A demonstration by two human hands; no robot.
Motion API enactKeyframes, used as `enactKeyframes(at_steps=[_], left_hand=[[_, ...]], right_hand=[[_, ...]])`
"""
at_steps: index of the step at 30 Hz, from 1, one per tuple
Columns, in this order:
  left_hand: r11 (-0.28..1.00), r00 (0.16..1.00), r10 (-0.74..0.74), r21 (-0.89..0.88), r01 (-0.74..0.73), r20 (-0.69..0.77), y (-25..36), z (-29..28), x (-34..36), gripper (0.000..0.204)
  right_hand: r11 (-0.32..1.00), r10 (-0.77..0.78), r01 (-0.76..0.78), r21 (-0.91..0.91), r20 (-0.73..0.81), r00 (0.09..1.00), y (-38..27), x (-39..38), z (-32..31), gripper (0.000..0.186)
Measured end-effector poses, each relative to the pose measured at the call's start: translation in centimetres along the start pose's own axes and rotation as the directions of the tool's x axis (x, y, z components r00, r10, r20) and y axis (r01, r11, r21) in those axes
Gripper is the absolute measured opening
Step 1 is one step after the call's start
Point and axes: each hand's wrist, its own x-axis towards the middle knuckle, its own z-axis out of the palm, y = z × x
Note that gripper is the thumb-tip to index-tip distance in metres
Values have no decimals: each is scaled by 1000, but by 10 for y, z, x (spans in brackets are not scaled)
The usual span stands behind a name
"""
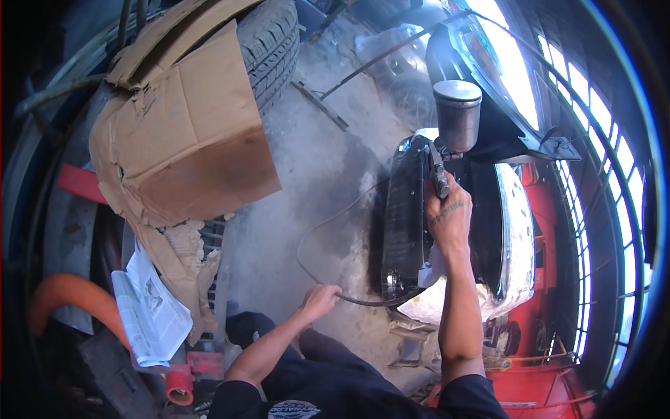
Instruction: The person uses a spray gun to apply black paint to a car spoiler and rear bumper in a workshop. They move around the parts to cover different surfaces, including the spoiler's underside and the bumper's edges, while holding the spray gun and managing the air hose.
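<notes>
My right hand (450,213) is closed around the grip of a paint spray gun (459,122), which has a round metal cup with a lid on top. The gun stands over a glossy black car body panel (405,223). Thin and dark, an air hose (370,303) passes through the closed fingers of my left hand (321,302), low and left of the panel. The hose loops across the floor and runs toward the panel's lower end. Shiny plastic or paper sheeting (518,237) lies along the panel's right side. My fingers partly hide the gun's handle and trigger.
Brown cardboard (188,133) lies at the left beside a tyre (271,52). A folded newspaper (150,307) rests near an orange curved tube (84,300). Another dark car part (481,91) stands far right, before barred windows (593,119). Red metal framing (544,384) fills the lower right.
</notes>
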Motion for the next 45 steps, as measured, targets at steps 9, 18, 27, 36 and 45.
enactKeyframes(at_steps=[9,18,27,36,45], left_hand=[[1000,1000,4,-28,-4,6,27,-4,12,22],[995,992,-94,27,97,-89,-38,7,7,22],[938,945,-292,149,312,-145,-124,42,-34,18],[887,917,-331,260,382,-221,-156,115,-13,26],[724,816,-444,389,570,-370,-117,183,-9,31]], right_hand=[[994,-64,39,-101,-264,962,-5,17,-35,30],[971,-145,203,128,-362,921,21,-34,3,23],[804,109,-16,594,-120,987,89,-149,87,23],[230,354,-103,968,16,935,195,-160,137,28],[-178,446,-97,979,168,879,306,-108,179,33]])
